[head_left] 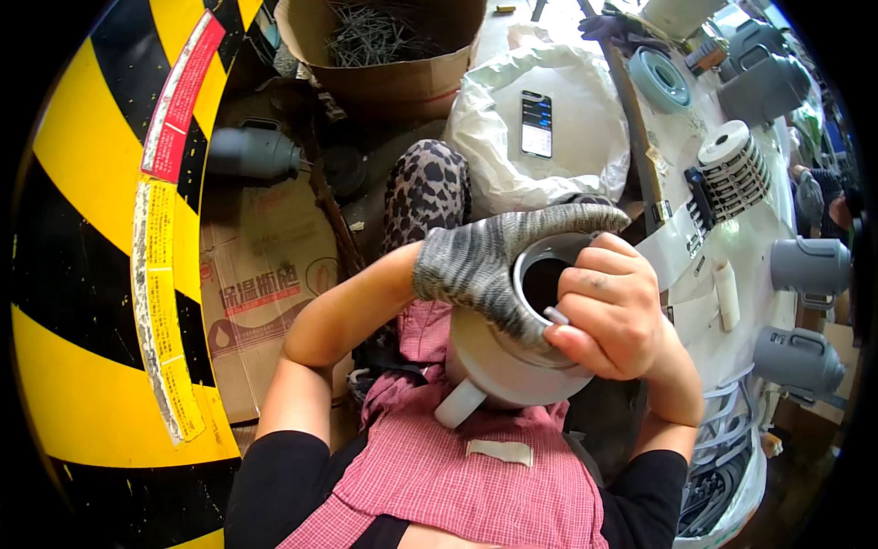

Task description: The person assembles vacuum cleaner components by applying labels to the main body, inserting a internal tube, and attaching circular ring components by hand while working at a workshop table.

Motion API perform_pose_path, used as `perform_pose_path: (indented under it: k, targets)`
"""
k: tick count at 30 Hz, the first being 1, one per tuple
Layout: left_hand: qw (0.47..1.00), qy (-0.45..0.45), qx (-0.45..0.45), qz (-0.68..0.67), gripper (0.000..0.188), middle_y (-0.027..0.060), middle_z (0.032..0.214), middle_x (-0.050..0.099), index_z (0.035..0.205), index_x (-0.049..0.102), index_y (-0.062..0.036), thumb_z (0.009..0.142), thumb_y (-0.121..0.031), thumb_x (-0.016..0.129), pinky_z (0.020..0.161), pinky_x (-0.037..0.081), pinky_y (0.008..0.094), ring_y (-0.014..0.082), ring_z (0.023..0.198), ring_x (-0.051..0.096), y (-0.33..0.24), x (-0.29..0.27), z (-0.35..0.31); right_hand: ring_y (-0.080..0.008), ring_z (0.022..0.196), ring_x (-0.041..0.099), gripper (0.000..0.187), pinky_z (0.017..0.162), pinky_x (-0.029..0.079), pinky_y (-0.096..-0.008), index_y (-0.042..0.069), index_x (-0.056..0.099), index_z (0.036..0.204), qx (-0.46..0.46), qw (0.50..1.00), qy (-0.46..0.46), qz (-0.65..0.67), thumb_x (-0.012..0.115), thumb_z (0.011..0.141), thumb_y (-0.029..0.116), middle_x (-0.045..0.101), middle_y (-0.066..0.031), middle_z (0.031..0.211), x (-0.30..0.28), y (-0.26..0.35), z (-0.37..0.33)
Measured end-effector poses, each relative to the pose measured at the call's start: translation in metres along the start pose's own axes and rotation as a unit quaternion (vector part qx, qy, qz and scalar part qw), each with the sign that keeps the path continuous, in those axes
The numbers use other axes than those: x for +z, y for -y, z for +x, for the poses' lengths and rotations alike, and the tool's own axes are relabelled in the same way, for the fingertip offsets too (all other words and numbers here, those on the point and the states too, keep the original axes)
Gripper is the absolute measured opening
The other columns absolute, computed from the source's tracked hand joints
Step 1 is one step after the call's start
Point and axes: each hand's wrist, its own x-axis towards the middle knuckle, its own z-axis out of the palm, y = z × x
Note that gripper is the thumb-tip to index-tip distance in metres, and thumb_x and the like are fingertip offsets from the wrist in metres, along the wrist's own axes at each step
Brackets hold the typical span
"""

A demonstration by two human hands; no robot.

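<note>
A light grey insulated jug body (pixel 512 361) rests in my lap, its open mouth up and its handle (pixel 460 403) pointing toward me. My left hand (pixel 489 261), in a grey striped knit glove, is wrapped round the jug's neck, thumb and fingers apart along the rim. Bare and closed, my right hand (pixel 611 306) presses at the right side of the mouth. A small pale grey tip (pixel 555 316) pokes out by its thumb; what the fist holds is mostly hidden. The inside of the jug (pixel 544 282) looks dark.
Ahead, a phone (pixel 537 123) lies on a white plastic-lined container (pixel 485 137). A carton (pixel 380 91) of thin strips stands behind it. Along the right, a worktable (pixel 704 197) bears a label roll (pixel 732 165) and several grey jugs (pixel 809 265). A yellow-black striped panel (pixel 82 247) borders the left.
</note>
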Motion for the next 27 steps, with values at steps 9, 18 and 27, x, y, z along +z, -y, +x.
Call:
perform_pose_path:
  k: [9, 18, 27]
  targets:
    - [0.957, -0.176, -0.018, 0.228, 0.105, 0.0161, 0.136, 0.06, 0.147, 0.044, -0.001, 0.059, -0.021, 0.098, 0.113, 0.045, 0.0382, 0.0266, 0.128, 0.057, -0.144, -0.047, 0.046, -0.0289, 0.124, 0.054, 0.047, 0.107, 0.039, -0.0431, 0.002, 0.058, 0.132, 0.026, 0.94, -0.337, -0.05, 0.062, 0.099, 0.034, 0.062, -0.0133, 0.132, -0.034, -0.053, 0.022]
    - [0.878, -0.399, 0.093, 0.249, 0.056, 0.0128, 0.134, 0.061, 0.141, 0.05, 0.0014, 0.094, -0.019, 0.072, 0.106, 0.051, 0.0407, 0.0264, 0.124, 0.059, -0.131, -0.306, -0.018, -0.0294, 0.115, 0.058, 0.016, 0.101, 0.043, -0.0381, 0.005, 0.074, 0.107, 0.225, 0.864, -0.361, -0.269, 0.067, 0.093, 0.009, 0.07, -0.0082, 0.112, -0.001, -0.081, -0.059]
    - [0.729, -0.571, 0.192, 0.325, 0.062, 0.0241, 0.14, 0.056, 0.134, 0.053, 0.0059, 0.097, -0.043, 0.06, 0.099, 0.056, 0.0474, 0.0319, 0.119, 0.063, -0.151, -0.142, -0.075, -0.0287, 0.09, 0.07, 0.019, 0.082, 0.054, -0.0384, 0.009, 0.079, 0.098, 0.433, 0.889, -0.107, -0.104, 0.068, 0.09, 0.023, 0.073, -0.0096, 0.1, 0.052, -0.23, -0.107]
